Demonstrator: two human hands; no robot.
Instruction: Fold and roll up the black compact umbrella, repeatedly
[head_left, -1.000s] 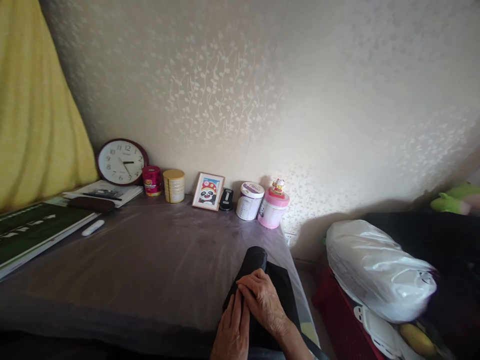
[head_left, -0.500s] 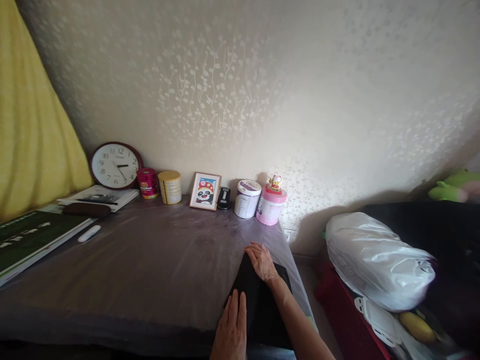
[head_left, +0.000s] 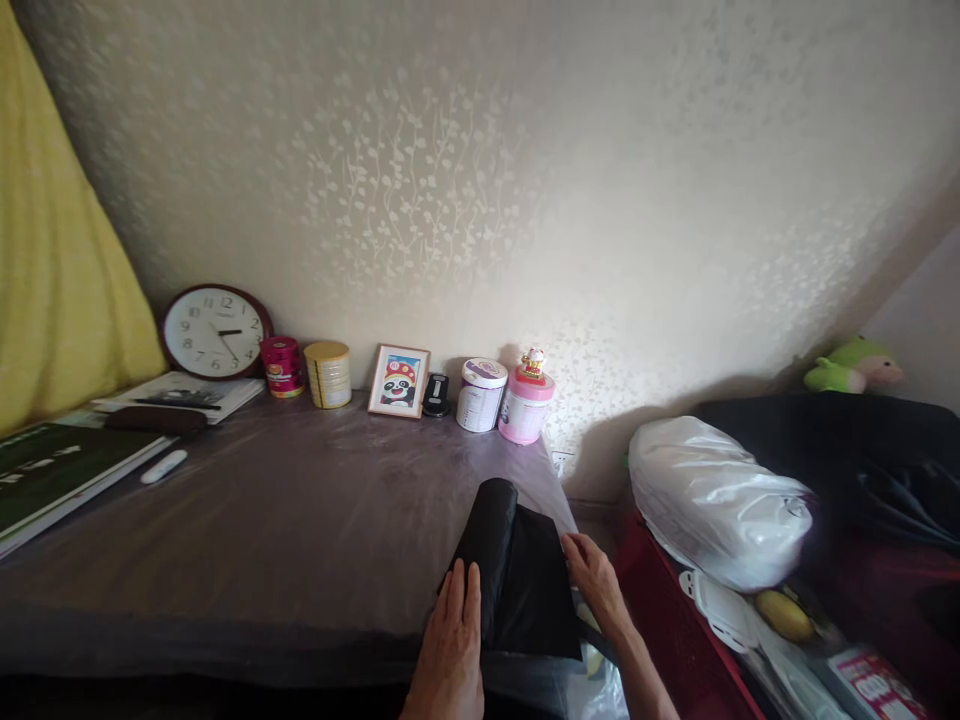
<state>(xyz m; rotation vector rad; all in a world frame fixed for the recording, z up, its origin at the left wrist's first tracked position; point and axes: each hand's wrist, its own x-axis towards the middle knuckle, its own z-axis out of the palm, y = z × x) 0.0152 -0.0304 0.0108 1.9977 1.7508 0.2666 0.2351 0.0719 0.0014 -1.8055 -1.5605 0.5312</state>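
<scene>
Black sheet point(head_left: 517, 585): just 1, part-rolled, on the desk point(head_left: 300, 540) under the left fingers point(head_left: 472, 595)
Left hand point(head_left: 450, 640): fingers pretty much together, lying flat
Right hand point(head_left: 592, 580): fingers at the sheet's edge, can't tell if pinching
Tubs point(head_left: 481, 405): 2, beyond both

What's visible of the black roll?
The black roll is partly wound, a flap spread on its right. It looks like thin, shiny plastic or fabric. It lies near the right edge of the table, far end towards the wall. The left hand rests on it; the right hand is at the flap's outer edge.
</scene>
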